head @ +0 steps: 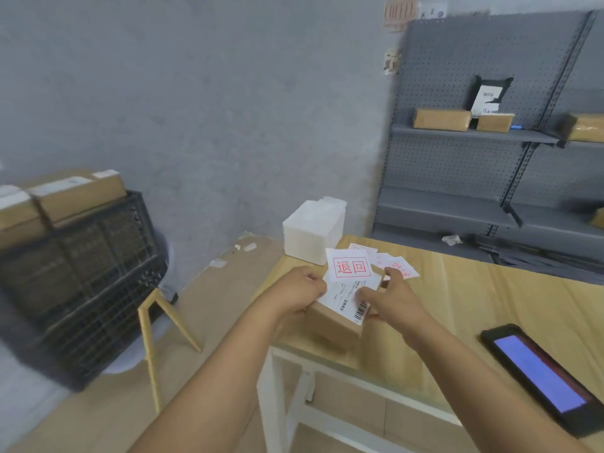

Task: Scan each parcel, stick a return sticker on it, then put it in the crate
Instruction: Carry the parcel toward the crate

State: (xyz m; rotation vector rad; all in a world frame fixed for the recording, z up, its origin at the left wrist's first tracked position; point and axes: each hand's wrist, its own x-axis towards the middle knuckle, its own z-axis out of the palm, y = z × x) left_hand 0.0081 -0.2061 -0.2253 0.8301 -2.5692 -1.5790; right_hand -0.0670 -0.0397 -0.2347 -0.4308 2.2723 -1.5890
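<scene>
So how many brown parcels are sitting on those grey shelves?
3 in clear view: a long parcel and a smaller one on the upper shelf, another at the right edge. A brown corner lower right may be a fourth.

Red "退回" on return sticker (boxed), parcel label print illegible

A parcel depot: pegboard shelving holding boxes, crate of parcels.

Both hands forward — fingers curled
</scene>
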